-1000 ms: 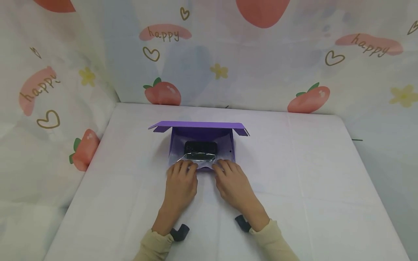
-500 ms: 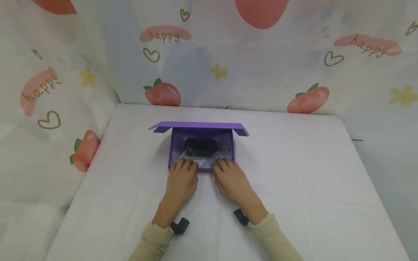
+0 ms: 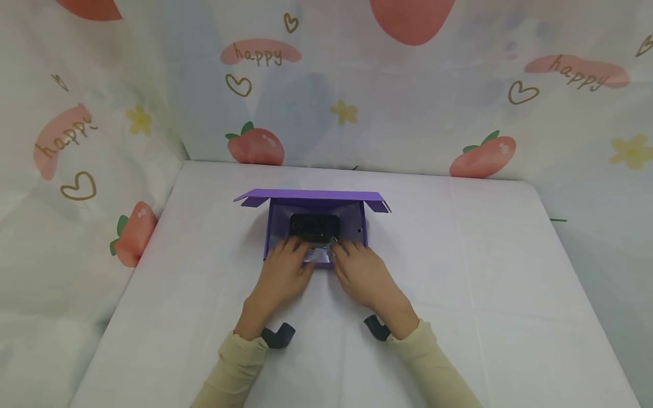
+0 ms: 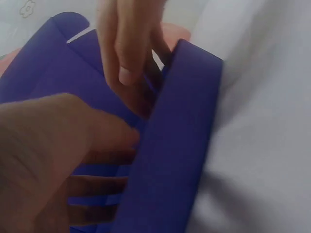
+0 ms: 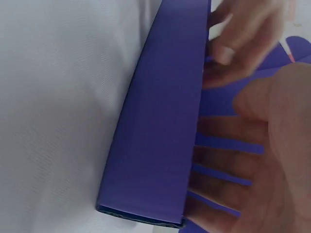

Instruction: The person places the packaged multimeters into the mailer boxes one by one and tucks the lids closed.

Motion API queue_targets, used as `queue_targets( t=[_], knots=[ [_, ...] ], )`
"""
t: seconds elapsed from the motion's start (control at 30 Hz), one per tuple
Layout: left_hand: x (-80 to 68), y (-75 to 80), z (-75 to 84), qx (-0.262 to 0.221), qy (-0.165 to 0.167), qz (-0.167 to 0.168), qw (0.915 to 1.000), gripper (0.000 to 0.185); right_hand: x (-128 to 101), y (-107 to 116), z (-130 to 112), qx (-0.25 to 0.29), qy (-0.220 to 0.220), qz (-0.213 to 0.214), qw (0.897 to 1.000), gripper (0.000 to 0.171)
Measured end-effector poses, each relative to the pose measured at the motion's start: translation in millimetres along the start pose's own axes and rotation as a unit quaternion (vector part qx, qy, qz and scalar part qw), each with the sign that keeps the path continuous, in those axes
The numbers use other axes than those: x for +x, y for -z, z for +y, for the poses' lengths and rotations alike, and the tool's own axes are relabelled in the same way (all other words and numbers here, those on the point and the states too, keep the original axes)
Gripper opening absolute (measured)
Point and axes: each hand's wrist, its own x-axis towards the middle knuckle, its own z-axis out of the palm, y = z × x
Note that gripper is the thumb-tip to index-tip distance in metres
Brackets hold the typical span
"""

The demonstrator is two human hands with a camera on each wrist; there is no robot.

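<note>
Head view: an open purple cardboard box [image 3: 316, 229] sits on a white-covered table [image 3: 484, 272], its lid [image 3: 311, 196] folded back on the far side. Both hands reach over the near wall into the box. The left hand [image 3: 282, 272] and the right hand [image 3: 363, 273] lie side by side with fingers extended forward and only loosely bent, their tips resting on a clear plastic wrapping [image 3: 317, 255] at the near end of the box floor. Directly beyond the fingertips lies a black rectangular object [image 3: 314, 226], its long axis running left to right, across the line of the fingers. It is centred between the two hands, so neither hand is clearly nearer. Whether the wrapping encloses the black object cannot be told.

Left wrist view: the left hand [image 4: 58, 160] has its fingers straight and spread inside the box [image 4: 175, 145], with the near wall just to their right; the right hand's fingers [image 4: 127, 43] hang ahead. No pinch on anything is visible.

Right wrist view: the right hand [image 5: 252, 160] likewise shows straight, spread fingers past the box wall [image 5: 160, 121], with the left hand's fingers [image 5: 238, 43] beyond. Only the head view shows the black object and the wrapping; the wrist views alone show the gaps between the fingers and the outer face of the near wall. A printed strawberry backdrop [image 3: 255, 144] stands behind the table.
</note>
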Motion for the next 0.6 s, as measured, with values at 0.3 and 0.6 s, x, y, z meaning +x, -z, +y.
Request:
queue_targets(
  t=[0.3, 0.6],
  knots=[
    [28.1, -9.9, 3.2, 0.023, -0.007, 0.014, 0.9996, 0.041, 5.8, -0.5, 5.3, 0.032, 0.011, 0.105, 0.994, 0.031],
    [39.5, -30.8, -1.0, 0.06, 0.004, -0.007, 0.9982, 0.042, 9.9, 22.6, 16.0, 0.049, 0.034, 0.326, 0.943, 0.041]
  ],
)
